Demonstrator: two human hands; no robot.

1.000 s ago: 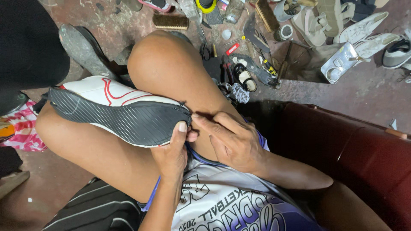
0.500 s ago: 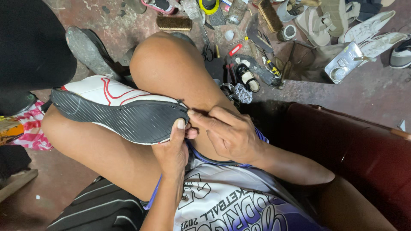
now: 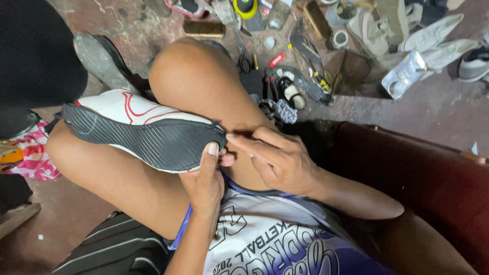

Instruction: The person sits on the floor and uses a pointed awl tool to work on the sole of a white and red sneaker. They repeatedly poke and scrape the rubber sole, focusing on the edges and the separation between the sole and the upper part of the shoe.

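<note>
A white shoe with red lines and a black ribbed sole [image 3: 142, 135] lies across my lap, sole turned towards me, wedged between my thighs and raised knee. My left hand [image 3: 206, 178] grips its near end, thumb pressed on the sole's edge. My right hand [image 3: 275, 158] reaches in from the right, index finger and thumb pinched at the same end of the shoe, right beside the left thumb. Whether something thin sits between those fingers cannot be made out.
On the floor beyond my knee lie scattered tools: scissors [image 3: 243, 61], a brush [image 3: 204, 28], a red-capped tube [image 3: 276, 59], a tape roll [image 3: 338, 38] and several loose shoes [image 3: 433, 35]. A dark red seat [image 3: 428, 173] stands at my right. A grey sole [image 3: 99, 61] lies upper left.
Both hands stay at the shoe's near end; the right fingers have shifted slightly along the sole's edge. The view has drifted a little.
</note>
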